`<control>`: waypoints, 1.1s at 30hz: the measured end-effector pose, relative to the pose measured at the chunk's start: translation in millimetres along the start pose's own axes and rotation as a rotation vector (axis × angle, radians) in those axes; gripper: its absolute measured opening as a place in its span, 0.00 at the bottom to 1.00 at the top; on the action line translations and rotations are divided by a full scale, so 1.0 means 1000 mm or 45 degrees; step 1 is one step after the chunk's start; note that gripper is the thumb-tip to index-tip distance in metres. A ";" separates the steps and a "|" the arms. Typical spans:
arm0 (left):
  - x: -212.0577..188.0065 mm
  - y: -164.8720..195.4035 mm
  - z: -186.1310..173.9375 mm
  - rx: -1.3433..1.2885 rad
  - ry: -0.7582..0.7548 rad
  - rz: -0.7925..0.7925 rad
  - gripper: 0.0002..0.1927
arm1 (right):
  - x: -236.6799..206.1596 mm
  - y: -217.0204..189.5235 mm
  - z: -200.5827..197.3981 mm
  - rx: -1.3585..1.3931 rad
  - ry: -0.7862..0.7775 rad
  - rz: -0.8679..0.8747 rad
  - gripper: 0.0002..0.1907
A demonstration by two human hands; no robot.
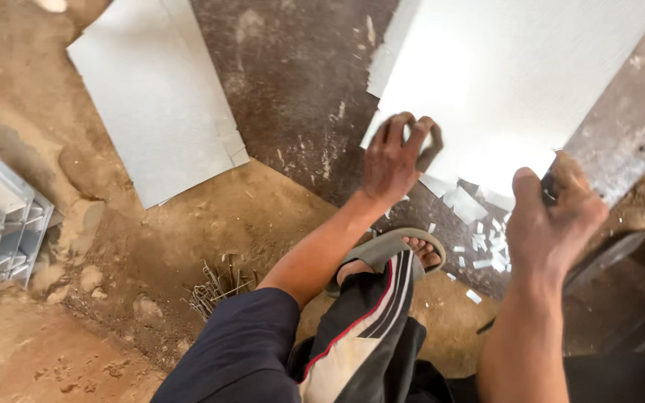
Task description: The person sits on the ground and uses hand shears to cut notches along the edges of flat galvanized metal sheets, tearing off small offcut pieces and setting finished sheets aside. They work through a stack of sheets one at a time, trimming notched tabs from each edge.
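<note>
Dirt floor with a dark slab [300, 97] | white metal sheet [509, 82] lies on the slab | left hand [395, 157] curls fingers over its near corner | right hand [553, 216] clenched on a dark tool [598, 261] | offcuts [486, 246], sandalled foot [401, 257], second sheet [158, 97] alongside.

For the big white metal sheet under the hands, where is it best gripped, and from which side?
Probably at the near cut edge of the white sheet, approached from the person's side: it lies flat on the dark slab, so only edges offer a grip. The left hand already pinches that near corner.
</note>
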State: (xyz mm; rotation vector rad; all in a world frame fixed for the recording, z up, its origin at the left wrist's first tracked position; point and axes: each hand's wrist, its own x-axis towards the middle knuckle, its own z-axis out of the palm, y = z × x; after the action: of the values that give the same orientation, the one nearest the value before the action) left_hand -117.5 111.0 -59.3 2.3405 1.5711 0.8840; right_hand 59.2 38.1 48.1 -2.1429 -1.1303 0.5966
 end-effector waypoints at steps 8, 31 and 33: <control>-0.021 0.004 -0.011 -1.096 0.040 -0.508 0.06 | -0.029 -0.061 -0.001 0.435 -0.215 -0.743 0.34; -0.042 -0.070 -0.056 -2.166 0.122 -1.172 0.11 | 0.022 0.084 0.056 0.775 -0.414 0.502 0.16; -0.037 -0.070 -0.054 -1.861 0.042 -1.293 0.08 | 0.024 0.097 0.068 0.711 -0.422 0.556 0.15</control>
State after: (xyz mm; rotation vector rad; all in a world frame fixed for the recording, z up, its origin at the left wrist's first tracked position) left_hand -212.8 99.1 -61.9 0.4426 1.1071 1.1092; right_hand 82.3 38.5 -70.3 -1.8264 -0.5411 1.3314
